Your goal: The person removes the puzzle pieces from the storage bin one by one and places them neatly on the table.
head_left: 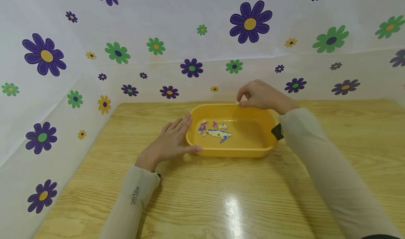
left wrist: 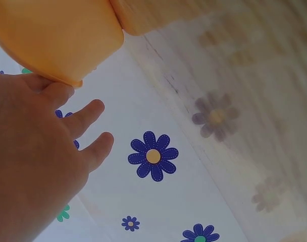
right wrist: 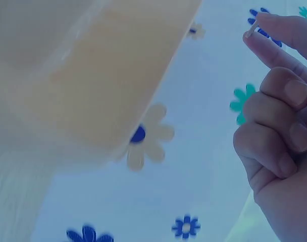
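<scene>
A yellow plastic basin [head_left: 234,153] sits on the wooden table. Several flat printed cutout pieces [head_left: 218,133] lie at the left of its floor, cream with blue, pink and purple. My left hand [head_left: 172,139] rests against the basin's left end, fingers nearly straight along the rim and thumb at the front corner. Above the back rim, my right hand [head_left: 261,95] pinches a small thin white piece [right wrist: 253,28] between thumb and index finger. In the right wrist view the other fingers of that hand are curled into the palm.
A white sheet printed with purple, green and yellow flowers [head_left: 250,23] stands behind the table and along its left side. The wooden tabletop [head_left: 196,196] extends in front of the basin. A dark strap piece [head_left: 277,131] shows at my right sleeve, beside the basin.
</scene>
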